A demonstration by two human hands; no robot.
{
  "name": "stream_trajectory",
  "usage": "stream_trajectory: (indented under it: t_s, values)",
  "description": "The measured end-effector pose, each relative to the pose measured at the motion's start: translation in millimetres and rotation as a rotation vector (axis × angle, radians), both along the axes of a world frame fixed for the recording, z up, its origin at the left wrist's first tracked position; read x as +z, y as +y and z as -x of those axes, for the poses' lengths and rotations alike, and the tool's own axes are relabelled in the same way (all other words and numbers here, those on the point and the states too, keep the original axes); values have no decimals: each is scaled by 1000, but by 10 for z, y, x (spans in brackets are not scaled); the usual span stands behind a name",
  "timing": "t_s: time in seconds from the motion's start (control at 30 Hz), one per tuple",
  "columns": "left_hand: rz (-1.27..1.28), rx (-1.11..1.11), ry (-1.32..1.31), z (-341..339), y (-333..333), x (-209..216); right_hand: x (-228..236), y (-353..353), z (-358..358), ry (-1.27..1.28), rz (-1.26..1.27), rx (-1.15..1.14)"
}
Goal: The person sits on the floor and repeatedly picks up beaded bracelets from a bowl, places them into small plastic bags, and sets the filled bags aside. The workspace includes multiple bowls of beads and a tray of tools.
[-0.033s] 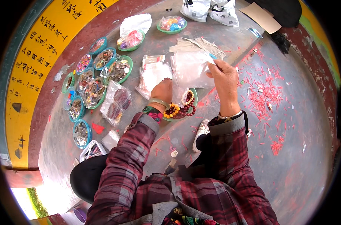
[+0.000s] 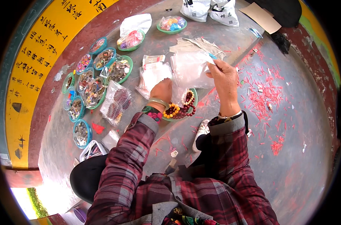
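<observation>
While a blue bowl (image 2: 90,136) of trinkets sits toward the floor's (image 2: 298,176) left edge, the left hand (image 2: 161,92) curls over flat plastic packets (image 2: 149,76), dark red beads (image 2: 166,79) at its knuckles; I cannot tell its grip. Bead bracelets (image 2: 184,110) fill a green bowl (image 2: 195,98). Rightward, the right hand (image 2: 224,75) pinches a clear plastic bag (image 2: 189,68); red scraps (image 2: 266,93) litter the floor.

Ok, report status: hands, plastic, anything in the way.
Right hand pinching clear plastic by its right edge. Left hand curled against dark red beads. Nothing plainly blocking; green bowl below, partly hidden.
</observation>
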State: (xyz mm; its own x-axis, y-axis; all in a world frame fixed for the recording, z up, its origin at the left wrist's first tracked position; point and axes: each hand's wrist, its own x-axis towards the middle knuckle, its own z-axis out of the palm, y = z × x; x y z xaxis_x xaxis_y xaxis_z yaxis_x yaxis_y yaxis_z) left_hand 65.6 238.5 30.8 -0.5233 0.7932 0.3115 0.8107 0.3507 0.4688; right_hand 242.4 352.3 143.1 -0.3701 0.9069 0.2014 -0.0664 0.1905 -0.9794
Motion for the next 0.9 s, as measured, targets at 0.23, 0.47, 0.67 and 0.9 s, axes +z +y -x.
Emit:
stream_trajectory:
  t_s: [0.23, 0.47, 0.67, 0.9]
  values:
    - [8, 9, -68, 196, -109, 209, 6, -8, -33, -35, -55, 110]
    - [57, -173, -200, 540, -231, 521, -11, -178, -11, -398, -458, 774]
    - [238, -471, -232, 168, -294, 829, -188, -425, 251, -226, -835, 534]
    - [54, -526, -520, 150, -304, 826, -214, -351, 262, -275, -741, 567]
